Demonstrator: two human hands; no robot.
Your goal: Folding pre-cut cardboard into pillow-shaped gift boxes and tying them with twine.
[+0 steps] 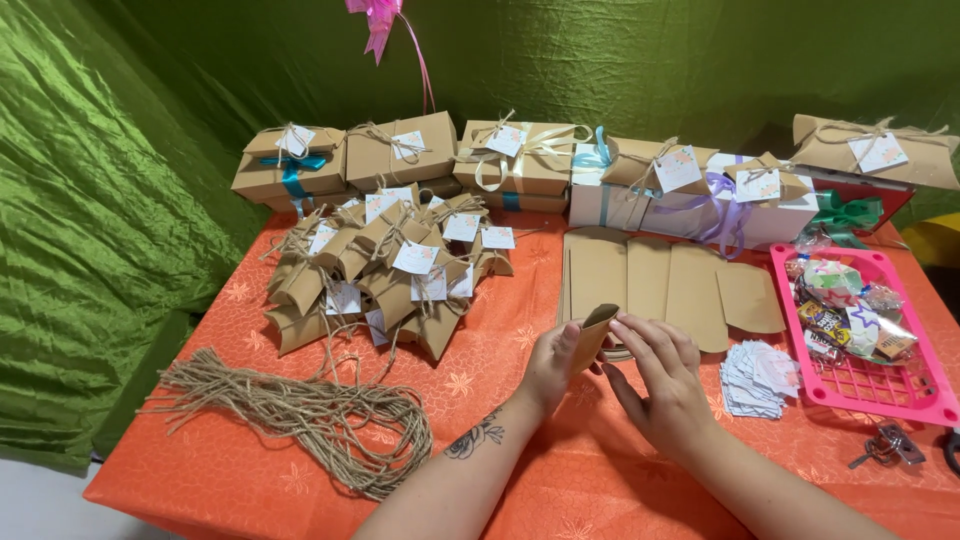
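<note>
1. Between the two hands, a small kraft box blank [597, 335] stands on edge, curved as if being folded; the left hand [553, 364] grips it from behind while the right hand [658, 375] pinches its near edge.
2. Just beyond the hands lie flat kraft blanks [660, 282], within easy reach.
3. Right of the right hand sit paper tags [760, 378] and a pink tray [915, 395] of sweets.
4. Left of the left hand, a twine bundle [310, 415] lies loose; beyond it, finished pillow boxes [385, 280] are heaped aside.
</note>
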